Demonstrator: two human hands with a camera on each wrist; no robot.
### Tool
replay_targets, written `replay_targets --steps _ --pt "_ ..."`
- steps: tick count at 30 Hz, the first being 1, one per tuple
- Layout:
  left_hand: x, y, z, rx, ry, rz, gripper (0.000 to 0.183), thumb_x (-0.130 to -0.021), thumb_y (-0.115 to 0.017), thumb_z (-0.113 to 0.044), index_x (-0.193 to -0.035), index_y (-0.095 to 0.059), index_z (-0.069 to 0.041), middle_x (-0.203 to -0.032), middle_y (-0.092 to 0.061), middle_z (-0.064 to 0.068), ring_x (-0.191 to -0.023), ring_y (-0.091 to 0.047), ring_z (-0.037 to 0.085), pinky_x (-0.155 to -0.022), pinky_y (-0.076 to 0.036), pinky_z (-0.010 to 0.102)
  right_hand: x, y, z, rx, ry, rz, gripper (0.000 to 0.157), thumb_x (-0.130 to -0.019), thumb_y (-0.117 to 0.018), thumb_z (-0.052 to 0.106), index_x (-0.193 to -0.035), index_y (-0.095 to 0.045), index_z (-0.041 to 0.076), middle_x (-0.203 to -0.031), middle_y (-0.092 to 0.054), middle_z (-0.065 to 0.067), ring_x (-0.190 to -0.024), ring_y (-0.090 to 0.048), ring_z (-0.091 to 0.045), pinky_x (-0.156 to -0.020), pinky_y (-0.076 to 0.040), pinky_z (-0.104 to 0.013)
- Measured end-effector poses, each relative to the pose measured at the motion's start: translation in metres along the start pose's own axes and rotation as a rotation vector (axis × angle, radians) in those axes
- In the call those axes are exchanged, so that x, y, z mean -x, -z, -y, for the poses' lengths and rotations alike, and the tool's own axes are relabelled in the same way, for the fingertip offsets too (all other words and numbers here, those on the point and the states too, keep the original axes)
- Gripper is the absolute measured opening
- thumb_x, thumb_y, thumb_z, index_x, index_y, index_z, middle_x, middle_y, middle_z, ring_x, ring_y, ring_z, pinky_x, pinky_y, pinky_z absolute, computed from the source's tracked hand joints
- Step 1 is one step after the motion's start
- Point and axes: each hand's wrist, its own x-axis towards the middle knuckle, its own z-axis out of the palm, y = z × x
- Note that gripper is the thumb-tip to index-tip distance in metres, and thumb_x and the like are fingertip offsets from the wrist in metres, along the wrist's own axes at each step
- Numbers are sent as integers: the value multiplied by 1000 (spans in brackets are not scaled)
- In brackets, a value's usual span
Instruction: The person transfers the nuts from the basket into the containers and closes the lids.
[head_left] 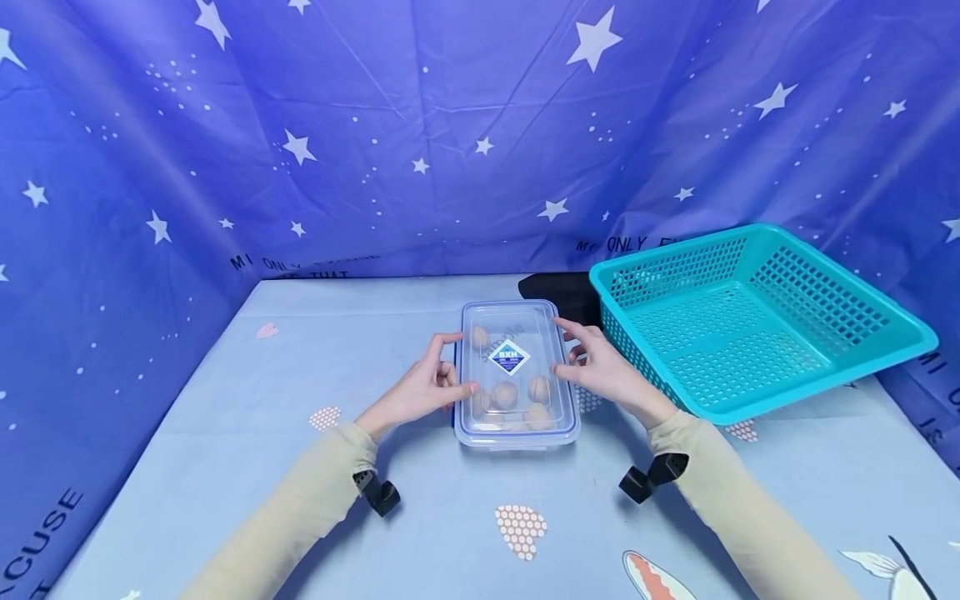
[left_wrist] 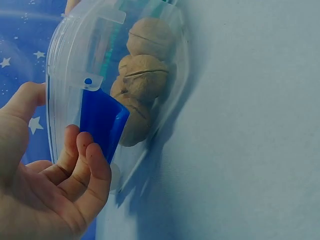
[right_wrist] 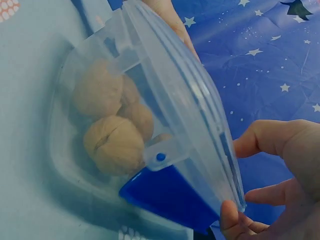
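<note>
A clear plastic food container (head_left: 517, 435) with a blue-edged lid sits on the table, its diamond BXH label (head_left: 510, 357) facing up. Several walnuts (left_wrist: 145, 77) show through its walls. My left hand (head_left: 416, 390) holds the left side, thumb on the lid and fingers curled at the blue latch (left_wrist: 102, 122). On the opposite side my right hand (head_left: 603, 367) grips the lid's edge between thumb and fingers. Another blue latch (right_wrist: 167, 197) on that side slants outward from the wall. The fingertips under the right edge are partly hidden in the head view.
To the right stands a teal plastic basket (head_left: 720, 333) with perforated walls, close to my right hand. A black object (head_left: 558, 293) lies behind the container, partly covered by the basket. A starry blue curtain (head_left: 375, 167) rises behind the pale blue tablecloth (head_left: 247, 383).
</note>
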Motion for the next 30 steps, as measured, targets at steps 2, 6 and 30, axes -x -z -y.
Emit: replay_targets --steps 2,6,30 --pt "-1 0 1 9 11 5 77 -88 -71 -9 -147 -22 -4 -68 -54 4 -54 -51 15 -51 -47 28 0 0 -2 -14 -9 14 72 -86 -66 6 -148 -31 -2 -124 -36 -27 -94 -50 -31 -76 -46 -36" --pt "-1 2 4 43 35 12 78 -89 -71 -11 -149 -22 -8 -70 -55 7 -57 -52 18 -54 -50 36 -1 0 -4 -38 -16 37 74 -86 -66 7 -149 -29 0 -127 -33 -28 -95 -51 -30 -73 -47 -33" --pt "-1 -1 15 179 132 12 77 -94 -65 -18 -151 -15 -28 -146 -27 29 -115 -55 37 -90 -49 45 2 2 -21 -247 -102 145 79 -92 -62 23 -155 -14 18 -146 -22 -29 -131 -28 -47 -95 -40 -57"
